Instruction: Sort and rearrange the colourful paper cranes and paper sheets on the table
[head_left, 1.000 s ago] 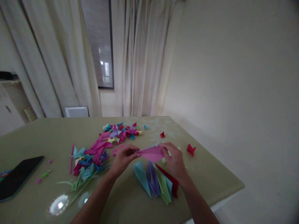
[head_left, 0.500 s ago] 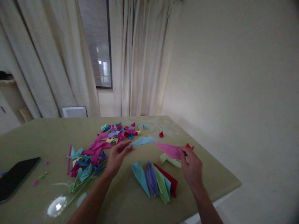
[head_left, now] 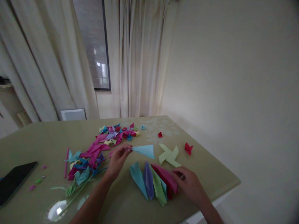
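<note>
My right hand [head_left: 189, 184] just laying pink folded piece [head_left: 167, 176] onto paper fan [head_left: 138, 178], lower centre; whether gripping or released, cannot tell. My left hand [head_left: 118, 158] pinching blue folded piece [head_left: 145, 151] alone now, mid-frame.

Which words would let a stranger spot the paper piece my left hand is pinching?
On the olive table, look just beyond the fan of folded papers. The light blue triangle sits left of a pale green pinwheel. Unlike its neighbours, it is pinched at its tip by the left hand.
</note>
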A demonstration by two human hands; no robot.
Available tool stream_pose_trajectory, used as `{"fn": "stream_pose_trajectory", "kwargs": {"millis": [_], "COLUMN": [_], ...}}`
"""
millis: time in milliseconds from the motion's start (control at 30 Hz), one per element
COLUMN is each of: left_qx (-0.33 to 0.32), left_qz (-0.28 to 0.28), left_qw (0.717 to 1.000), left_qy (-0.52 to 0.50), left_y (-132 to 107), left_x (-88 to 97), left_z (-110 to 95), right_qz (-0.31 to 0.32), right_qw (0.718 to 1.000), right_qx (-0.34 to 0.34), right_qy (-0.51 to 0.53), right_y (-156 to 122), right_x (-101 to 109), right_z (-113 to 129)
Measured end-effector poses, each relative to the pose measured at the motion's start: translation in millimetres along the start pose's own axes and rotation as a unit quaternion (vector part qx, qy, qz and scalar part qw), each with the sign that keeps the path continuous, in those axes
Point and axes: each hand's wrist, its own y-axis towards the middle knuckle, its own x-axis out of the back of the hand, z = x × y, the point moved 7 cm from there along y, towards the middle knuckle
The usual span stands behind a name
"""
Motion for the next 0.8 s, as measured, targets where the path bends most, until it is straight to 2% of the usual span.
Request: {"fn": "stream_pose_trajectory", "kwargs": {"millis": [100,133,167,267,367,433,500,533,567,633,700,733,800], "left_qx": [-0.036,-0.050,-0.062,-0.084,-0.083,-0.074,-0.072,-0.077,-0.085,-0.091,-0.080,-0.074,-0.070], "left_qz": [0.048,0.067,0.083,0.118,0.148,0.140,0.087,0.051,0.017,-0.019,-0.007,0.008,0.033], "left_qw": [0.998,0.996,0.994,0.988,0.983,0.985,0.985,0.977,0.956,0.878,0.795,0.765,0.730], "left_qy": [0.027,0.035,0.042,0.062,0.067,0.071,0.130,0.194,0.280,0.469,0.602,0.640,0.679], "left_y": [-5.8,-9.4,-13.6,-26.5,-31.7,-27.0,-17.5,-13.0,-9.8,-7.0,-7.3,-8.0,-8.9], "left_x": [-17.2,-24.9,-32.7,-54.4,-66.4,-60.8,-40.7,-27.0,-13.1,10.0,23.8,27.6,30.4], "left_z": [-8.1,-11.3,-14.6,-22.6,-22.9,-18.2,-12.9,-11.4,-10.9,-9.7,-4.6,-1.4,3.3], "right_qz": [-0.126,-0.144,-0.142,-0.070,-0.050,-0.073,-0.105,-0.117,-0.123,-0.107,-0.064,-0.041,-0.001], "right_qw": [0.992,0.989,0.989,0.989,0.983,0.980,0.978,0.978,0.977,0.975,0.972,0.971,0.976], "right_qx": [0.006,0.023,0.047,0.131,0.167,0.164,0.152,0.144,0.137,0.123,0.109,0.102,0.089], "right_qy": [-0.005,0.000,0.007,-0.004,-0.063,-0.088,-0.095,-0.100,-0.110,-0.150,-0.198,-0.211,-0.200], "right_y": [2.9,2.0,1.2,0.6,4.6,9.2,12.5,13.4,14.1,15.1,15.9,16.0,16.1], "right_x": [21.0,22.7,20.5,-2.8,-20.0,-19.6,-13.0,-9.6,-7.7,-10.3,-20.6,-26.7,-36.8], "right_z": [15.6,26.7,40.1,81.9,98.9,95.2,86.6,82.6,79.5,76.1,74.5,73.8,72.6]}}
